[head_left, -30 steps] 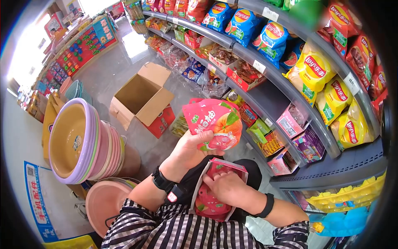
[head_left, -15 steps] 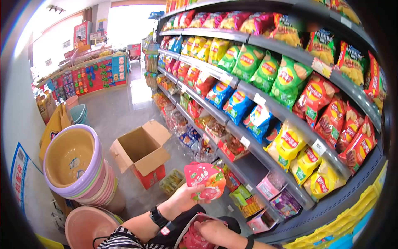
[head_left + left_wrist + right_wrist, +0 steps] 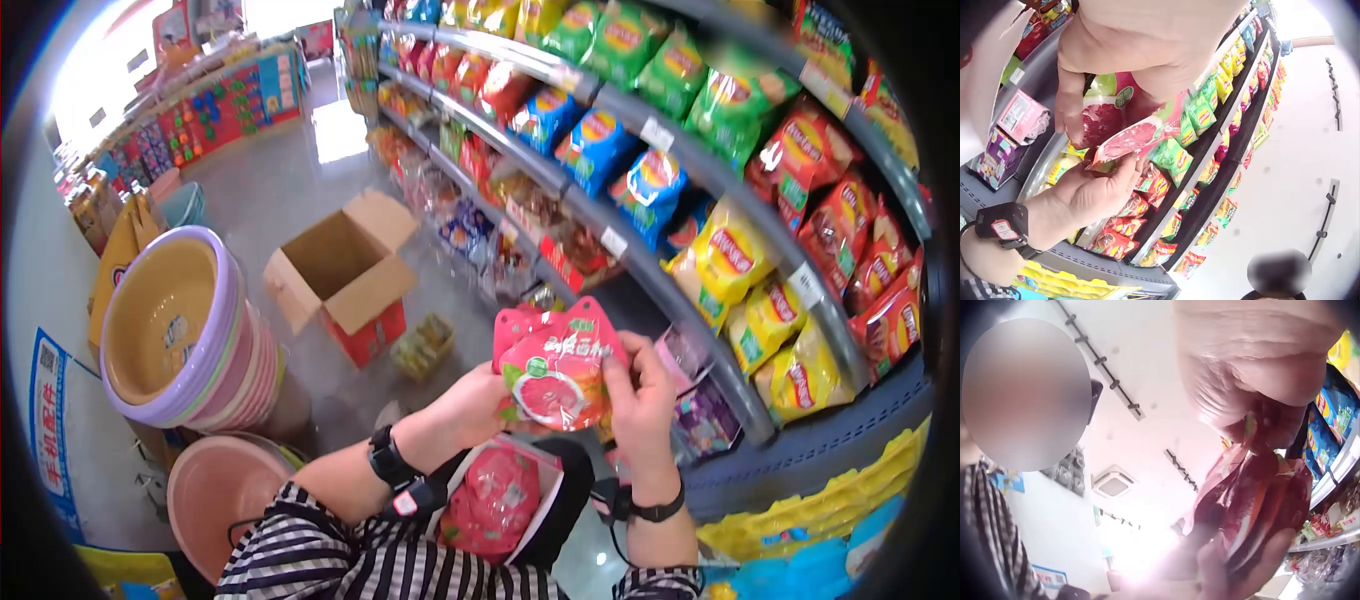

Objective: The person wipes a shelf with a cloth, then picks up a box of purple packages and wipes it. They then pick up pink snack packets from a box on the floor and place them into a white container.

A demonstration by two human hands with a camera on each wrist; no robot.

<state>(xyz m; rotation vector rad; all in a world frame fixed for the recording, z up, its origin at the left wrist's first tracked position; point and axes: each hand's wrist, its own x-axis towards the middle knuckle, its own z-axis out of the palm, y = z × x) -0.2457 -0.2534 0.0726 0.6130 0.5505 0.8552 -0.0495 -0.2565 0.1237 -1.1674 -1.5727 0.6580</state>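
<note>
Both hands hold pink grapefruit-print pouches (image 3: pixel 555 365) in front of the body in the head view. The left hand (image 3: pixel 465 405) grips their left lower edge, and the right hand (image 3: pixel 642 400) pinches the right side with thumb and fingers. More than one pouch seems to be in the hands; how many I cannot tell. In the left wrist view a pouch (image 3: pixel 1141 137) tilts between the two hands. The right wrist view shows the pouches (image 3: pixel 1260 506) edge-on. Below, on the lap, an open white-edged box (image 3: pixel 548 480) holds more pink pouches (image 3: pixel 490 500).
An open cardboard box (image 3: pixel 345 260) stands on the floor, a small tub of packets (image 3: pixel 422 348) beside it. Stacked basins (image 3: pixel 180 330) and a pink basin (image 3: pixel 225 500) are at the left. Shelves of chip bags (image 3: pixel 730 250) curve along the right, with yellow trays (image 3: pixel 820 495) at lower right.
My right hand has left the box on the lap and come up to the right side of the held pouches. The left hand still holds them, and the head view has shifted.
</note>
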